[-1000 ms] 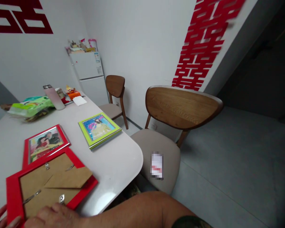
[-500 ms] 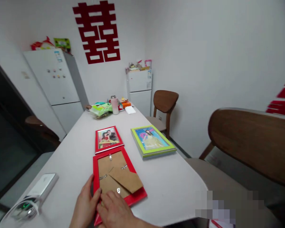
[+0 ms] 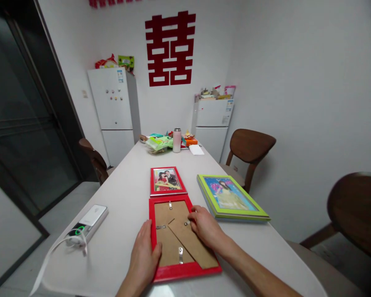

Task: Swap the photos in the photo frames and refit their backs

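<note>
Frame (image 3: pixel 185 272) (face-down) under both flat hands (image 3: pixel 205 226).

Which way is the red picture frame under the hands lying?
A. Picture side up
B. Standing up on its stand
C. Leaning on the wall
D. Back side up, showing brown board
D: the red frame lies flat on the table with its brown backing board and metal clips facing up, the left hand and right hand resting on it.
</note>
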